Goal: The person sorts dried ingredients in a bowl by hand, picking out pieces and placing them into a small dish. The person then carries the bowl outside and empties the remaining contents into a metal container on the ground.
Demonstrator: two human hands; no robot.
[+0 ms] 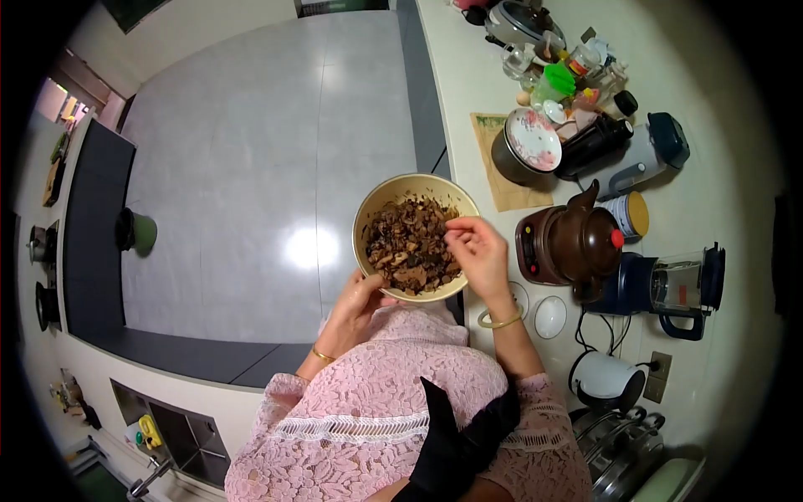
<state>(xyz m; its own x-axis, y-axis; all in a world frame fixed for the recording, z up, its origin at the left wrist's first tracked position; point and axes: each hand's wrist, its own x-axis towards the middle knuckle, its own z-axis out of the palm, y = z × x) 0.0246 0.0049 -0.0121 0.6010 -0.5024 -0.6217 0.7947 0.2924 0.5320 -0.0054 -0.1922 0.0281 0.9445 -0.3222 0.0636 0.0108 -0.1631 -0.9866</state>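
In the head view, a round cream-coloured bowl (361, 243) is held in front of my body, tilted slightly toward me. Many small brown and dark chunks (410, 243), some flat and slice-like, fill it; their exact kind is unclear. My left hand (360, 299) grips the bowl's near-left rim, thumb over the edge and fingers underneath. Above the bowl's right side, my right hand (478, 255) has its thumb and fingertips pinched together at the chunks. Whatever lies between those fingertips is too small to make out.
Along the right counter (468, 84) stand a brown electric clay pot (577, 243), a blender (669, 284), a white kettle (606, 374) and a dark pot topped by a floral plate (533, 140). A small white bowl (549, 318) sits near my right wrist. A green bin (144, 233) stands across the floor.
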